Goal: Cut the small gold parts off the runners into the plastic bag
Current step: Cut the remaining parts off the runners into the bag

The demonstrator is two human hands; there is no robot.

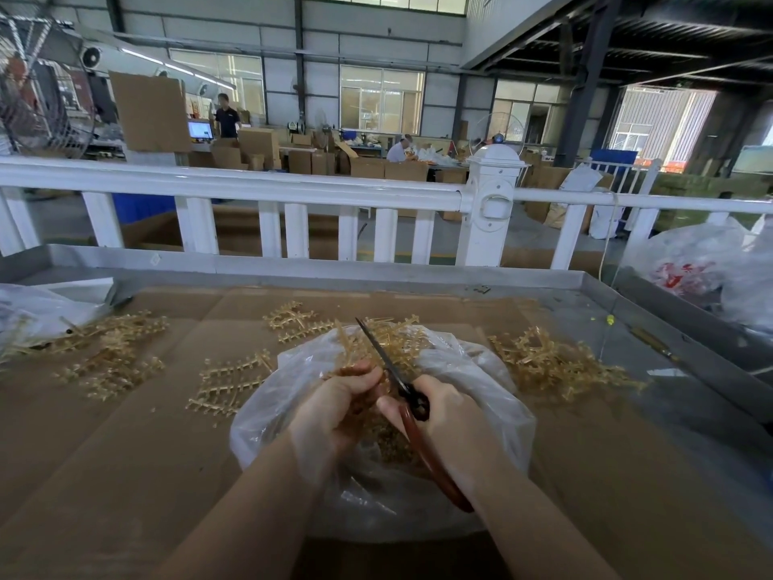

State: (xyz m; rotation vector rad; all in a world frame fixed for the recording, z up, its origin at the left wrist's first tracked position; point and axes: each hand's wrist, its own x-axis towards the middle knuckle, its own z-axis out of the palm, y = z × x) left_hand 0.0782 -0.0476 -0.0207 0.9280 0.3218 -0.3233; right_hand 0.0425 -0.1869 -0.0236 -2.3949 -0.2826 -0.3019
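My left hand grips a gold runner over the open clear plastic bag in front of me. My right hand grips red-handled scissors, whose dark blades point up and away beside the runner. Cut gold parts lie heaped inside the bag under my hands. Whether the blades touch the runner is hidden by my fingers.
Gold runners lie on the cardboard-covered table: a pile at the left, some in the middle, more behind the bag, and a heap at the right. Plastic bags sit far left and far right. A white railing stands beyond.
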